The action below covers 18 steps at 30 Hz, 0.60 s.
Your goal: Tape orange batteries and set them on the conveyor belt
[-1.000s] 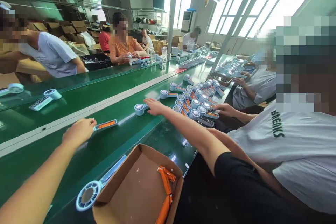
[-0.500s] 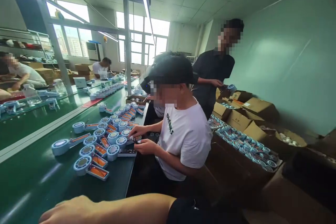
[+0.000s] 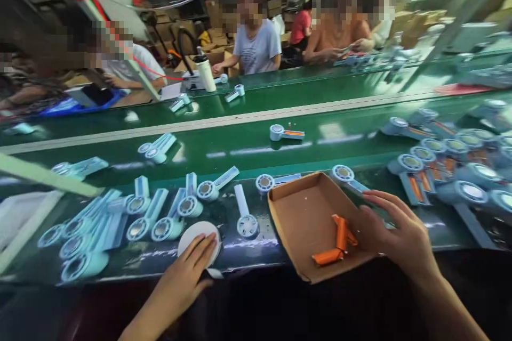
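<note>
Left hand on white roll; right hand by box

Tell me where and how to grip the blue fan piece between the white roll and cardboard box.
Probably pinch the blue fan piece by its handle from above, across its long sides: it points away from the camera, clear of neighbours, and is narrower than the round head.

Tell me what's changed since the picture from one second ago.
The left hand has left an orange-filled blue piece on the belt and come back onto a white disc. The right hand has drawn back from over the belt to the right side of the cardboard box; contact is unclear. The view has swung. The box still holds orange cylinders.
</note>
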Tool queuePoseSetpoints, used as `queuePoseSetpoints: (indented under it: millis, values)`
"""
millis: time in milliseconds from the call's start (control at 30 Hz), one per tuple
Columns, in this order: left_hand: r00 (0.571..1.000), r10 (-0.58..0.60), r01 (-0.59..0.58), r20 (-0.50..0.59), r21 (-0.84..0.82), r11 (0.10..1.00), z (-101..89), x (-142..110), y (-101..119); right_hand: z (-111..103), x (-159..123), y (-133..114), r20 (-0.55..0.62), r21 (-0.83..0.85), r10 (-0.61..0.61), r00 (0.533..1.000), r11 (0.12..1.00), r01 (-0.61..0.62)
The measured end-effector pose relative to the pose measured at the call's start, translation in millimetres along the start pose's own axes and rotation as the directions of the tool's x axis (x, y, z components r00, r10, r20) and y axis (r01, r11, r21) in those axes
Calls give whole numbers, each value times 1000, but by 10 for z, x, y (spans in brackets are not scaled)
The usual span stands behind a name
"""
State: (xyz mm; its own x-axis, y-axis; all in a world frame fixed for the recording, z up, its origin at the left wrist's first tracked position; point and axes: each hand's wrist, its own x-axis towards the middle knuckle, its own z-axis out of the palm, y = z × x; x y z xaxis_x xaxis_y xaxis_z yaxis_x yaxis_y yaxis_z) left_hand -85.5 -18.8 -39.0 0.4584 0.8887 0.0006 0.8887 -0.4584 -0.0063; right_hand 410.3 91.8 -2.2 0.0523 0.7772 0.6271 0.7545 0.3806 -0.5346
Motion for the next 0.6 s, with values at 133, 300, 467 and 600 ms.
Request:
queuePoseSetpoints:
  millis: [133,300,467,600]
  values:
    - [996,-91,91,-6,-12,996,-26,-63,-58,-98,-194,-164,0,35,-96,995,995,96]
    - [984,-177,178,10,-22,984,-72,-96,-92,-182,-319,-503,70,161,-175,982,974,162]
    - [983,-185,184,-8,-67,981,-406,-107,153,-105,-317,-744,97,260,-176,980,955,145]
    - [942,-130,71,-311,-196,978,-595,128,517,28,-379,-1295,527,532,-147,837,825,-190]
